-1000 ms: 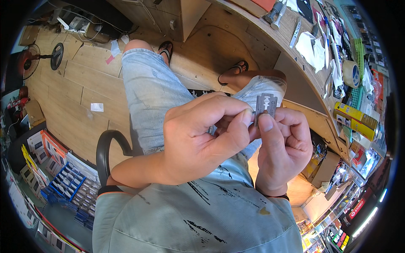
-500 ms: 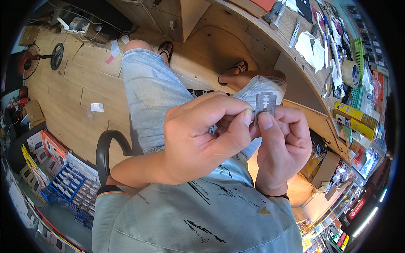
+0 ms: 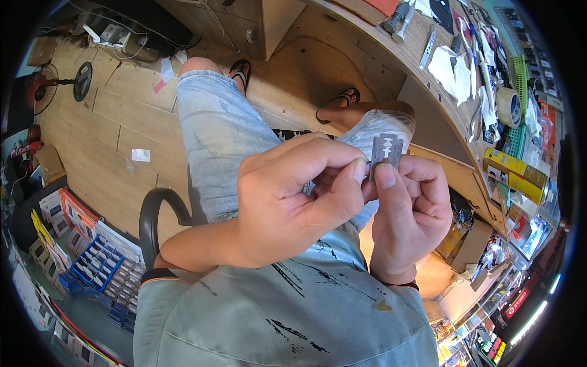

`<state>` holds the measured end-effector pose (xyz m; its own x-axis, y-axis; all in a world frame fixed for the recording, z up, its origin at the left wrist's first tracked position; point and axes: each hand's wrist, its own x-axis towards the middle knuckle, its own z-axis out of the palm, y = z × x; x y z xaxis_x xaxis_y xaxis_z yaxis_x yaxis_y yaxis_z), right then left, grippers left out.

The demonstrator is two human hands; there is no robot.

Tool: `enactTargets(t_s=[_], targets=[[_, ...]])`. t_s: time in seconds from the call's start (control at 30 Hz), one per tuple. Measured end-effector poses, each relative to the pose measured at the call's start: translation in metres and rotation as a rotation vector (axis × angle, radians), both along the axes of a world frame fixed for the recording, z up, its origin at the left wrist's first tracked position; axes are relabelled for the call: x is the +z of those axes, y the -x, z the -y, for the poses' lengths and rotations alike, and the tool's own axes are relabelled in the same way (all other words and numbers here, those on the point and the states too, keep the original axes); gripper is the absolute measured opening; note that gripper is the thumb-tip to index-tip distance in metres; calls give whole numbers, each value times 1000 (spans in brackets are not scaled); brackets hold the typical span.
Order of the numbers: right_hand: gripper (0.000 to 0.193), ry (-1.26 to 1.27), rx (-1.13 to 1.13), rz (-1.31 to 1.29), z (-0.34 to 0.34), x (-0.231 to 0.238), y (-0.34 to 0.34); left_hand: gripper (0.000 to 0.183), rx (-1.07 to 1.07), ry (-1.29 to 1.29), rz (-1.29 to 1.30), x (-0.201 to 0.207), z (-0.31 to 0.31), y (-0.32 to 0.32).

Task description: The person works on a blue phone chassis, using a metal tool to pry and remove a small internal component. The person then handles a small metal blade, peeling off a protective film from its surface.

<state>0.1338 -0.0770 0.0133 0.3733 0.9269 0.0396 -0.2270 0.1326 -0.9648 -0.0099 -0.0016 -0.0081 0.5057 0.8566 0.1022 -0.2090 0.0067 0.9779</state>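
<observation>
Between the thumb and curled fingers of my right hand (image 3: 411,211) is a grey double-edged razor blade (image 3: 386,147), flat and upright with its slotted middle showing. My left hand (image 3: 299,196) is closed in a pinch just left of the blade. Its thumb and forefinger tips meet close beside the blade's left edge. Whatever lies in that pinch is too small and covered to make out. Both hands are held together over my lap, above the light denim shorts (image 3: 223,134) and grey-green shirt (image 3: 244,312).
A wooden workbench (image 3: 422,76) curves along the upper right, with screwdrivers, torn white paper (image 3: 449,73), a tape roll (image 3: 509,107) and a yellow can (image 3: 516,174) on it. To my left are a chair armrest (image 3: 156,211), a blue divided tray (image 3: 98,263) and a fan (image 3: 43,88).
The razor blade has shifted very slightly to the right in my right hand. My left hand holds the same pinch.
</observation>
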Motion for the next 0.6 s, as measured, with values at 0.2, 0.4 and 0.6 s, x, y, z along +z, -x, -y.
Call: enactTargets(t_s=[0.2, 0.4, 0.6], targets=[[17, 6, -14, 31, 1, 0, 1, 10, 7, -10, -22, 3, -1, 0], [17, 36, -34, 85, 1, 1, 0, 11, 23, -37, -48, 4, -1, 0], [17, 62, -48, 129, 3, 1, -1, 10, 35, -87, -91, 4, -3, 0]])
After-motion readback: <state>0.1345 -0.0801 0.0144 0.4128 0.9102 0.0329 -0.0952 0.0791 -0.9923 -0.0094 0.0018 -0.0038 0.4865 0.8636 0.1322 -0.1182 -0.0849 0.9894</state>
